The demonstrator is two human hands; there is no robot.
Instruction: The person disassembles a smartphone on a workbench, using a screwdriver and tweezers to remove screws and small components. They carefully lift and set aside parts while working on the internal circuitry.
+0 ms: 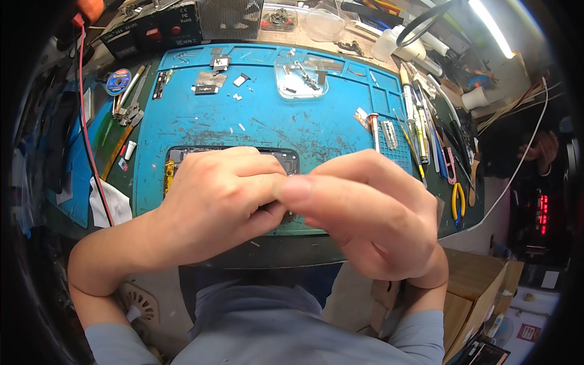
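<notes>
My left hand [222, 188] is closed, its thumb and curled forefinger pressed together just above the mat. Against its fingertips, my right hand [380, 213] is also closed, thumb against forefinger. Whatever lies between the fingers is hidden or too small to name. Below both hands is an opened phone [294, 157] with a dark frame; its yellow inner part [170, 175] shows left of my left hand. My hands cover most of the phone. It lies on a blue repair mat [237, 128].
A clear plastic box [302, 91] with small metal parts stands at the back of the mat. Tweezers and pen-like tools line the right side, with yellow-handled pliers [458, 204]. A tissue [111, 204] and red-black cable [83, 109] lie left. A black power unit [152, 33] stands behind.
</notes>
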